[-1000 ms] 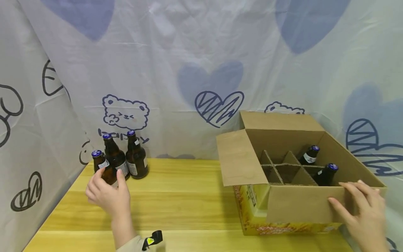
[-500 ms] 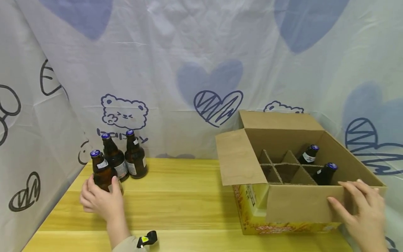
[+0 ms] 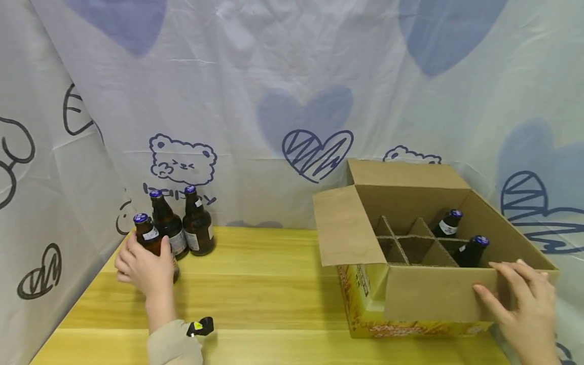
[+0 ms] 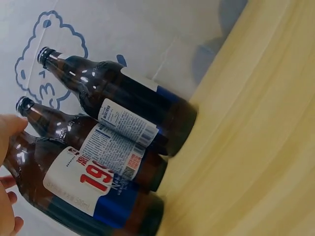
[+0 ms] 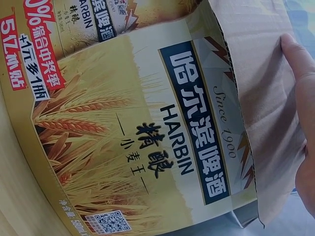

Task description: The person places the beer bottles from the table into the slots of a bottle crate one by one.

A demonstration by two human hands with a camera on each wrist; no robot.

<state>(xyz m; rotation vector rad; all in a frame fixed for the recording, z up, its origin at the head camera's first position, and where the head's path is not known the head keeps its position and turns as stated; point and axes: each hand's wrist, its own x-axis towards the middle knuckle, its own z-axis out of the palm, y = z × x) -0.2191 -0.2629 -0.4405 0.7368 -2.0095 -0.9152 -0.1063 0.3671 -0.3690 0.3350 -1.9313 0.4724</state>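
Observation:
My left hand (image 3: 148, 268) grips a brown beer bottle (image 4: 81, 184) around its upper part, thumb on one side and fingers on the other. This bottle has a blue cap and a white, red and blue label. Its base appears to be on the table in the left wrist view. Two more beer bottles, a middle one (image 3: 168, 225) and a right one (image 3: 198, 228), stand close behind it. My right hand (image 3: 531, 306) pinches the front flap (image 3: 433, 296) of a cardboard beer box (image 3: 406, 332), thumb outside and fingers over the fold.
Inside the box, cardboard dividers (image 3: 417, 243) make several compartments. A back bottle (image 3: 449, 223) and a front bottle (image 3: 474, 251) stand in its right part. A left flap (image 3: 349, 228) sticks out toward the wooden table (image 3: 264, 289). Behind hangs a patterned cloth (image 3: 242, 111).
My left hand first comes down around the front bottle, then shifts slightly up it while its wrist moves left. The bottles stay about where they were. My right hand keeps its place on the flap.

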